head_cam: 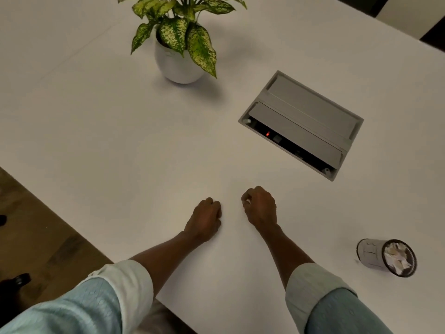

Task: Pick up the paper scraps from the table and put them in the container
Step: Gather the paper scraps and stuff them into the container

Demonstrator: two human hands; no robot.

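My left hand [207, 219] rests on the white table [120, 141] with its fingers curled into a loose fist; whether anything is inside it is hidden. A short gap to its right, my right hand [261, 208] has its fingers pinched around a small white paper scrap [247, 202] that just peeks out at the fingertips. The container [369, 253], a small grey cup with a dark rim, stands at the lower right, well away from both hands, and holds several white paper scraps [397, 257]. No loose scraps show on the tabletop.
A potted plant [179, 61] in a white pot stands at the back, left of centre. A grey recessed socket box [303, 119] with its flap raised sits in the table to the right. The table's left edge [72, 233] runs diagonally above a wooden floor.
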